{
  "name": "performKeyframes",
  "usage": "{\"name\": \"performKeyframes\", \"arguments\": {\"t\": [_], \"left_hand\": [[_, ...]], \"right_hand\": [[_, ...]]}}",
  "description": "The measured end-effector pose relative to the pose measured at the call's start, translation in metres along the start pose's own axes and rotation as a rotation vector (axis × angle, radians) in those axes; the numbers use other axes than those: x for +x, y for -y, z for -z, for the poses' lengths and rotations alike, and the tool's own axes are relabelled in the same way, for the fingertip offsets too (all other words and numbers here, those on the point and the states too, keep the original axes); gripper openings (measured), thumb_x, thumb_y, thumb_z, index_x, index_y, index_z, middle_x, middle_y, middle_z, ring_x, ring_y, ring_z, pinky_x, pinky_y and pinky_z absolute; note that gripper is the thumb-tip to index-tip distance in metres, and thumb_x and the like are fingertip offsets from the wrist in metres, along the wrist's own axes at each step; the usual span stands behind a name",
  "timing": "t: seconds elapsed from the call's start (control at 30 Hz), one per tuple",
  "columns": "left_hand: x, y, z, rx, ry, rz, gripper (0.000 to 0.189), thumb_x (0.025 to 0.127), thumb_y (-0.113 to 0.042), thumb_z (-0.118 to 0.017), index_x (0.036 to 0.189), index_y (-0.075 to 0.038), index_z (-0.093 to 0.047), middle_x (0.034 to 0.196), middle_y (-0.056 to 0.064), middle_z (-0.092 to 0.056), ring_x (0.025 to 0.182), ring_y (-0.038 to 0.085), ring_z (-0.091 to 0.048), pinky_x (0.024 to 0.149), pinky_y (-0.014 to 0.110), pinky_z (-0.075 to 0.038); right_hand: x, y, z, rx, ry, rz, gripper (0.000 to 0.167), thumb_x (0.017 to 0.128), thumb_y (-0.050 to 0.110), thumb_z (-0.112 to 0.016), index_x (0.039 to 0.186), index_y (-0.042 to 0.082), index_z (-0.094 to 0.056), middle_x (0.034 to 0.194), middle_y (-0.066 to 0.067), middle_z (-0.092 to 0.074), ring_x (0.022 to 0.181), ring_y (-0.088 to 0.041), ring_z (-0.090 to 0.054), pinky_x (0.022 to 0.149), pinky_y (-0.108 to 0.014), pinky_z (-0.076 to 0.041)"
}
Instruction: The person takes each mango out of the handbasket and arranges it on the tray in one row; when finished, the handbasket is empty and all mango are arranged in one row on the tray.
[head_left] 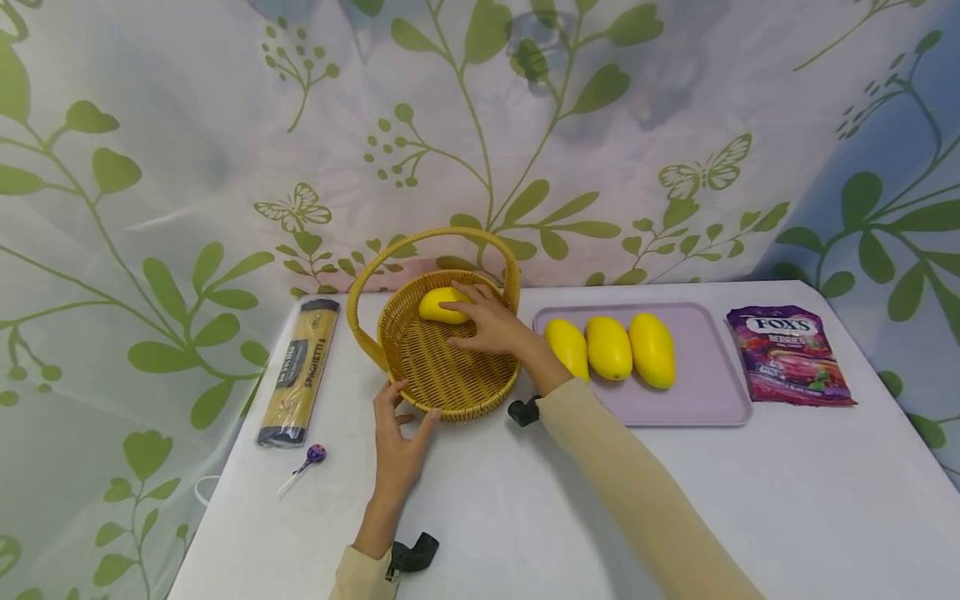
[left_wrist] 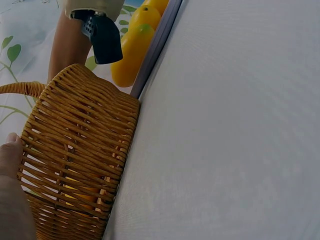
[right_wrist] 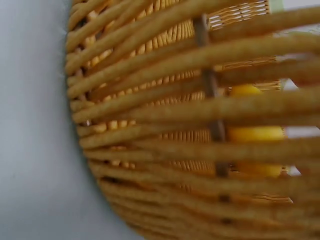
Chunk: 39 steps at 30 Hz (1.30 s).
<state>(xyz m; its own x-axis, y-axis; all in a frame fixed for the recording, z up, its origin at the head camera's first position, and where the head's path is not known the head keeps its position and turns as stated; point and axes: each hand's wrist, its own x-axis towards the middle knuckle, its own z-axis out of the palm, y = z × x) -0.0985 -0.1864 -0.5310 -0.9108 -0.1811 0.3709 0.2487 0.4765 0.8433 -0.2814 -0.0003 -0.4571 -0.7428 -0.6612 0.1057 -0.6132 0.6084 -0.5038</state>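
In the head view a round wicker basket (head_left: 457, 408) with a tall handle stands on the table. One yellow mango (head_left: 433, 308) lies inside, near the back wall. My right hand (head_left: 491, 325) reaches in from the right; its fingers lie over the mango's right end, while the thumb stretches out below, apart from the fruit. With fingers and thumb at the rim, my left hand (head_left: 397, 450) holds the basket at its front left. The left wrist view shows a finger at the basket's rim. Through the weave in the right wrist view, the mango (right_wrist: 255, 132) shows as yellow patches.
To the basket's right, a pale purple tray (head_left: 712, 400) carries three more mangoes (head_left: 609, 348). A bag of Fox's berries candy (head_left: 789, 357) lies at the far right. Left of the basket are a spaghetti pack (head_left: 300, 371) and a lollipop (head_left: 315, 454). A leaf-patterned curtain (head_left: 480, 125) hangs behind.
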Motion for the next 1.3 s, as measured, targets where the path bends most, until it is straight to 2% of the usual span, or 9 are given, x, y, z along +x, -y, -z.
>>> {"name": "performKeyframes", "arguments": {"t": [0.1,0.2,0.23,0.37,0.47,0.7,0.9,1.17,1.3], "left_hand": [[0.000,0.000,0.000,0.001,0.004,0.009,0.064,0.090,-0.022,-0.072,0.142,-0.007,-0.039,0.152,0.015,-0.031,0.130,0.024,-0.044,0.088,0.039,-0.048],[0.000,0.002,0.000,0.005,0.005,0.001,0.064,0.090,-0.021,-0.072,0.142,-0.007,-0.038,0.152,0.016,-0.031,0.130,0.025,-0.044,0.088,0.040,-0.048],[0.000,0.001,0.001,0.002,0.005,0.000,0.064,0.090,-0.022,-0.072,0.142,-0.007,-0.038,0.152,0.016,-0.030,0.131,0.025,-0.044,0.088,0.041,-0.048],[0.000,0.001,0.001,0.004,0.006,-0.001,0.064,0.090,-0.023,-0.072,0.142,-0.007,-0.039,0.151,0.017,-0.032,0.131,0.026,-0.044,0.087,0.041,-0.049],[0.000,0.001,0.001,0.003,0.008,0.006,0.064,0.090,-0.023,-0.072,0.142,-0.007,-0.039,0.151,0.017,-0.032,0.131,0.027,-0.044,0.087,0.041,-0.049],[0.001,0.001,0.001,-0.004,0.010,0.015,0.064,0.090,-0.023,-0.072,0.142,-0.008,-0.039,0.152,0.017,-0.031,0.131,0.026,-0.044,0.088,0.041,-0.049],[0.000,0.001,0.001,0.009,0.006,0.020,0.063,0.090,-0.024,-0.072,0.142,-0.008,-0.039,0.151,0.017,-0.031,0.130,0.025,-0.044,0.087,0.041,-0.049],[0.000,0.001,0.001,-0.003,0.006,0.015,0.064,0.090,-0.023,-0.072,0.142,-0.008,-0.039,0.151,0.017,-0.031,0.131,0.027,-0.045,0.087,0.040,-0.049],[0.000,0.002,0.001,0.000,0.006,0.007,0.063,0.090,-0.022,-0.072,0.142,-0.007,-0.039,0.152,0.017,-0.031,0.130,0.027,-0.044,0.087,0.040,-0.049]], "right_hand": [[0.003,0.001,-0.002,-0.034,0.017,-0.005,0.066,0.089,0.044,-0.070,0.147,0.024,-0.046,0.163,-0.010,-0.019,0.151,-0.032,-0.006,0.119,-0.055,-0.018],[0.005,0.002,-0.003,0.000,0.014,-0.007,0.064,0.088,0.041,-0.071,0.145,0.022,-0.049,0.160,-0.012,-0.025,0.152,-0.033,-0.003,0.120,-0.057,-0.012],[0.006,0.002,-0.003,0.021,0.009,-0.006,0.063,0.088,0.040,-0.072,0.144,0.021,-0.050,0.158,-0.012,-0.027,0.152,-0.034,-0.004,0.120,-0.057,-0.013],[0.005,0.001,-0.002,0.092,0.006,-0.004,0.060,0.088,0.033,-0.072,0.143,0.020,-0.051,0.155,-0.011,-0.030,0.148,-0.033,-0.021,0.116,-0.053,-0.027],[0.004,0.000,-0.002,0.075,0.030,0.011,0.059,0.090,0.031,-0.071,0.144,0.021,-0.050,0.157,-0.009,-0.028,0.144,-0.032,-0.031,0.114,-0.050,-0.033],[0.005,0.005,-0.005,0.043,0.129,0.059,0.063,0.090,0.031,-0.071,0.147,0.023,-0.046,0.162,-0.010,-0.023,0.148,-0.036,-0.021,0.118,-0.055,-0.021],[0.007,0.007,-0.014,0.059,0.161,0.123,0.063,0.090,0.031,-0.071,0.147,0.019,-0.046,0.164,-0.006,-0.016,0.150,-0.030,-0.019,0.119,-0.051,-0.024],[0.007,0.009,-0.015,0.134,0.140,0.092,0.062,0.089,0.032,-0.072,0.145,0.021,-0.049,0.151,-0.016,-0.031,0.138,-0.034,-0.037,0.111,-0.050,-0.037],[0.008,0.008,-0.016,0.151,0.135,0.106,0.058,0.089,0.031,-0.072,0.142,0.017,-0.052,0.157,-0.012,-0.028,0.142,-0.031,-0.033,0.113,-0.049,-0.034]]}}
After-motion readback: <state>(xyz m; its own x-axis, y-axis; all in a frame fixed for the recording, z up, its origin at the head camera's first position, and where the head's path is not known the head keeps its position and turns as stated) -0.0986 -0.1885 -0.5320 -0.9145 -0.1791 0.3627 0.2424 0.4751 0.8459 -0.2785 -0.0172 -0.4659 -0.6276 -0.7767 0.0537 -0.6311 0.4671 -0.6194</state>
